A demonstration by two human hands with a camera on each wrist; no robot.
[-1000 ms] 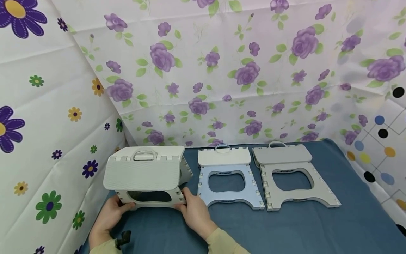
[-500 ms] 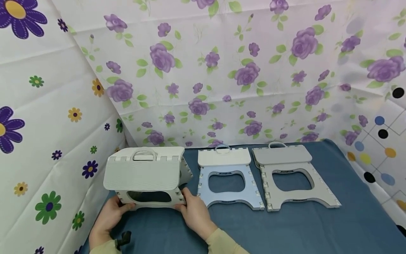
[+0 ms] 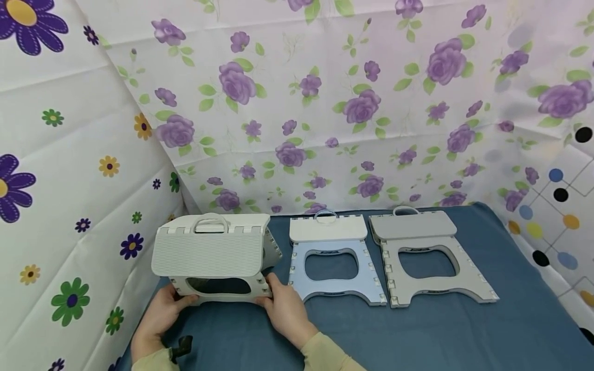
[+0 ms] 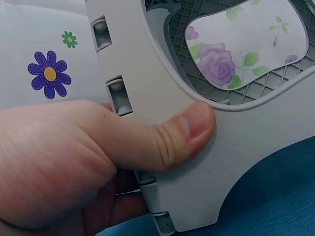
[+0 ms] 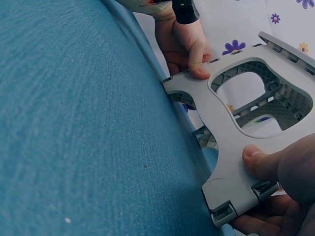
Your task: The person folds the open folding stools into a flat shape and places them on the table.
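A pale grey-white folding stool (image 3: 209, 255) stands unfolded on the blue cloth at the left, its seat panels sloping and a loop handle on top. My left hand (image 3: 161, 315) grips its left leg edge, and in the left wrist view the thumb (image 4: 182, 132) lies on the front leg panel below the oval cutout, fingers behind the edge. On the opposite edge, my right hand (image 3: 286, 310) holds the leg the same way; the right wrist view shows its thumb (image 5: 261, 161) on the panel and fingers underneath.
To the right lie a folded blue stool with a white top (image 3: 336, 275) and a folded grey stool (image 3: 436, 265), side by side. Blue cloth (image 3: 352, 340) covers the surface. Flowered sheets (image 3: 287, 103) rise at the back and left, and a dotted sheet (image 3: 571, 216) hangs at the right.
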